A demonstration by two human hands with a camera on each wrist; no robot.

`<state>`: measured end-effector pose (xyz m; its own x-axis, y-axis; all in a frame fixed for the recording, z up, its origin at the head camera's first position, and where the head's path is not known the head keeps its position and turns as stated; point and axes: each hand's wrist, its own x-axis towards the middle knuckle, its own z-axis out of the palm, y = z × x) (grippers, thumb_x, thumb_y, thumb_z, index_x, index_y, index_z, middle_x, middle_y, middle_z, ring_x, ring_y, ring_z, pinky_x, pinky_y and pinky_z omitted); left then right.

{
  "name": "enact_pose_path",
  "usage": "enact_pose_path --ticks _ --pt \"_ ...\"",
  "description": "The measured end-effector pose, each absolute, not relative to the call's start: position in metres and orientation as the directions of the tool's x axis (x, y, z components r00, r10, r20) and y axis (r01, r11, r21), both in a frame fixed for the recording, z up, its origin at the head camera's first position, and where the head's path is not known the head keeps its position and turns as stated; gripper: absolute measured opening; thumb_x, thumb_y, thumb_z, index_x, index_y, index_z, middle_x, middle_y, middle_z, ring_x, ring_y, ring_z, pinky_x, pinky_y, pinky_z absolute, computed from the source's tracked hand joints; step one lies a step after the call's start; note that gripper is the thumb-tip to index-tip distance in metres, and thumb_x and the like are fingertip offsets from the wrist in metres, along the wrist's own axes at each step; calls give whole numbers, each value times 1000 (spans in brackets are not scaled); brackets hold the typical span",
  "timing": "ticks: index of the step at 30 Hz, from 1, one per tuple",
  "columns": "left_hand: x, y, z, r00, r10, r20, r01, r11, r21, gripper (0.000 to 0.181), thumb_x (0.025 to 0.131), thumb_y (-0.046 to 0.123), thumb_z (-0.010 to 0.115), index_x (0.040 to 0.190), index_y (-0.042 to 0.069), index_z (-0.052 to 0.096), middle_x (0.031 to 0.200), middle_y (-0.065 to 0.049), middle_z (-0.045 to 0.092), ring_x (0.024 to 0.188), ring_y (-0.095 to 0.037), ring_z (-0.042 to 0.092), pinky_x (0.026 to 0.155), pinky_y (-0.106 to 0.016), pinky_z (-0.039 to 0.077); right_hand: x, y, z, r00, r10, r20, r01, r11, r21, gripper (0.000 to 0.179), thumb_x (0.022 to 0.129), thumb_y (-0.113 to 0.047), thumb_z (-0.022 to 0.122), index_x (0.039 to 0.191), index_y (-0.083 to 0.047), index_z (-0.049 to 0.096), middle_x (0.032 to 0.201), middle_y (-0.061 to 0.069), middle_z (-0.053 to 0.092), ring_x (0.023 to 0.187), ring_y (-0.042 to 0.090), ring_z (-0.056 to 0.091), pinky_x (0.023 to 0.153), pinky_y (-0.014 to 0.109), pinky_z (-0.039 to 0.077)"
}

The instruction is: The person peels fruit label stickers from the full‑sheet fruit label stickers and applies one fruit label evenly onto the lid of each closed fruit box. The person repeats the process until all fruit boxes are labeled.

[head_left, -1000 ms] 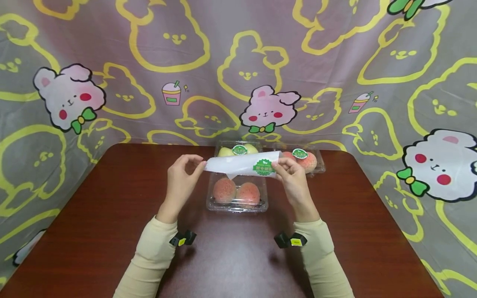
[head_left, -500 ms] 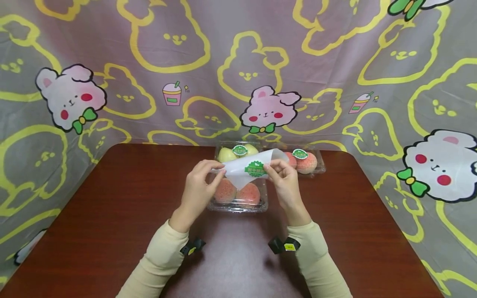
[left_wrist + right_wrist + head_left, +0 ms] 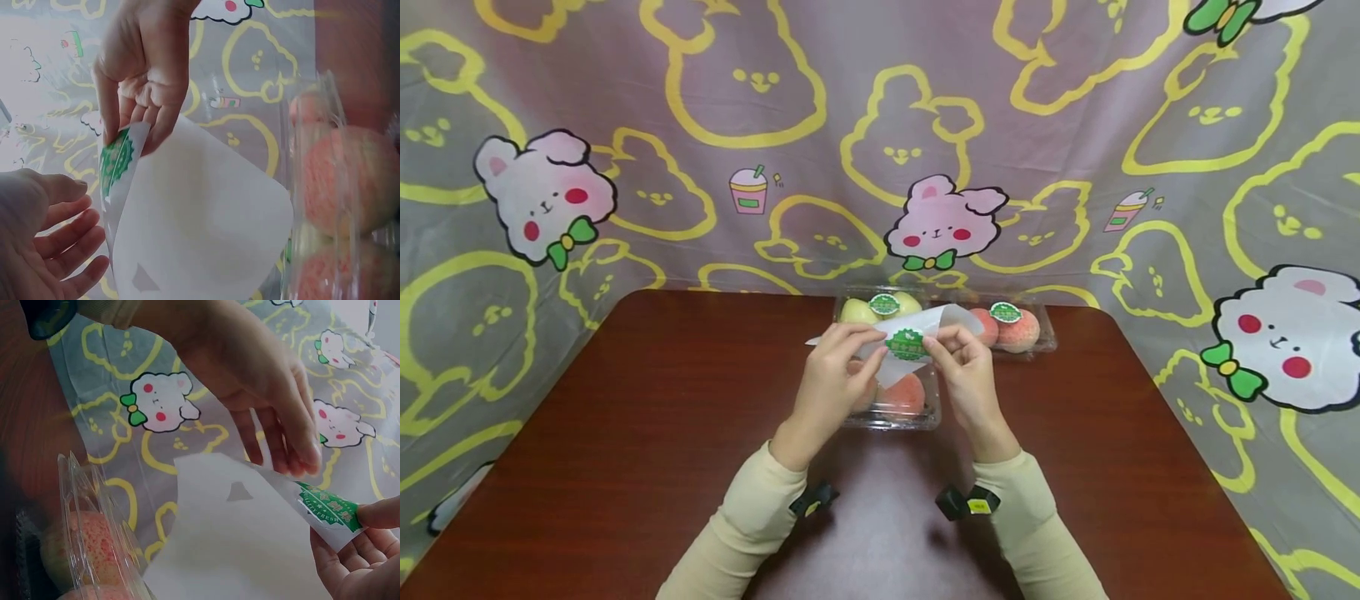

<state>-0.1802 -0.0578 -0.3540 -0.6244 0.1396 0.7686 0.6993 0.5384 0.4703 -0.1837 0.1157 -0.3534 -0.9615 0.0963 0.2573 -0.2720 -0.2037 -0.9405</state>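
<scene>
My right hand point(image 3: 967, 379) pinches a curled white sticker sheet point(image 3: 951, 321) at its round green sticker point(image 3: 907, 344). In the right wrist view the thumb lies on the green print point(image 3: 330, 509). My left hand point(image 3: 835, 375) is by the sheet's left part, its fingers loosely bent. The left wrist view shows the left hand's fingers point(image 3: 72, 240) spread beside the sheet, gripping nothing. Under the sheet stands a clear plastic box point(image 3: 891, 422) with reddish peaches point(image 3: 902, 395), partly hidden by the sheet and left hand.
Behind it is a clear box of yellow-green fruit point(image 3: 859, 312) bearing a green sticker point(image 3: 883, 303). To the right lies another clear box with peaches point(image 3: 1019, 332) and a green sticker point(image 3: 1006, 312). A patterned cloth point(image 3: 820, 100) hangs behind the brown table point(image 3: 662, 417).
My left hand has let go of the sheet's left end and moved right toward the green sticker. The sheet has curled and shifted slightly left, with my right hand still pinching it.
</scene>
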Motion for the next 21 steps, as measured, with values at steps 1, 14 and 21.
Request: enact_pose_path --ticks 1,14,21 --pt "-180 -56 -353 -620 139 772 701 540 465 18 84 9 73 100 3 73 98 -9 71 95 -23 63 89 -37 54 -183 115 -353 -959 92 267 -281 -206 -937 31 88 11 55 77 -18 60 63 -14 58 58 -2 47 56 13 40" --pt "-176 -46 -351 -622 114 775 697 532 481 24 81 10 76 105 4 73 101 -9 68 99 -22 61 78 -29 56 -174 111 -353 -949 9 316 -308 -252 -917 32 89 11 51 85 -19 62 78 -13 69 74 -3 64 72 15 56" --pt "-176 -49 -349 -617 118 778 703 528 477 25 80 10 77 104 3 73 99 -10 68 96 -23 61 83 -34 54 -172 109 -351 -944 -12 331 -316 -270 -910 32 89 11 49 88 -18 61 85 -14 72 80 -2 67 76 15 56"
